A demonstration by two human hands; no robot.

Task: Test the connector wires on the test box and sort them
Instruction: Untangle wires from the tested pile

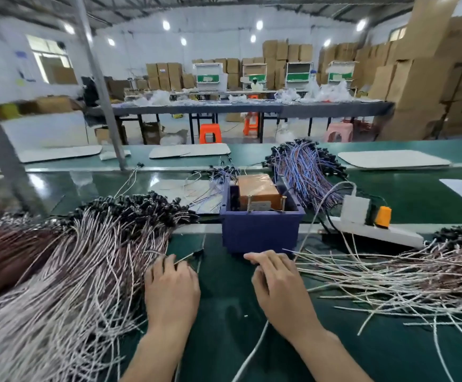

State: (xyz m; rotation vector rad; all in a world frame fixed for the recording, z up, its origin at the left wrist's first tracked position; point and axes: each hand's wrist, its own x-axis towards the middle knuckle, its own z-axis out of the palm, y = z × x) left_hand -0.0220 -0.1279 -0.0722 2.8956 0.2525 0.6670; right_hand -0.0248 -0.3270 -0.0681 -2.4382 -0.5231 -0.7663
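A blue test box (261, 230) with an orange block inside stands at the middle of the green table. A big pile of white twisted connector wires (81, 260) with black plugs lies to its left. My left hand (170, 288) pinches one thin wire (189, 256) at the pile's right edge, its black plug pointing toward the box. My right hand (276, 282) rests just in front of the box with fingers curled loosely; I cannot see anything in it. A second spread of white wires (389, 274) lies to the right.
A bundle of blue and purple wires (307, 172) lies behind the box. A white power strip (373, 230) with an orange plug sits at the right. A grey post (100, 84) rises at the back left. White boards lie on the far belt.
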